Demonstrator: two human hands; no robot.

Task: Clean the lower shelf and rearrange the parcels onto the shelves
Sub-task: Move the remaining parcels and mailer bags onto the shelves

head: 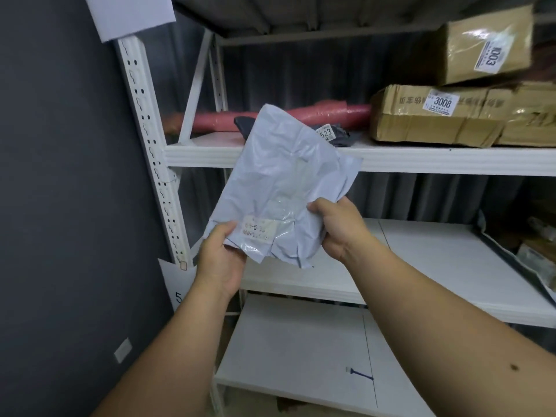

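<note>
A crumpled grey plastic mailer parcel [279,182] with a small label is held up in front of the white shelving. My left hand [221,257] grips its lower left corner, thumb on the label. My right hand [337,227] grips its lower right edge. Behind the parcel runs the upper shelf [421,159], bearing a pink rolled parcel [316,114], a dark bag labelled 523 [334,134] and two cardboard boxes, 3008 [436,115] and 1003 [484,43]. The middle shelf [436,254] and the lower shelf [301,350] show bare white boards.
A dark grey wall [60,191] closes the left side, beside the perforated white upright [150,145]. At the right edge of the middle shelf lies an open dark bag with items [535,254]. A small blue-handled object [359,374] lies on the lower shelf.
</note>
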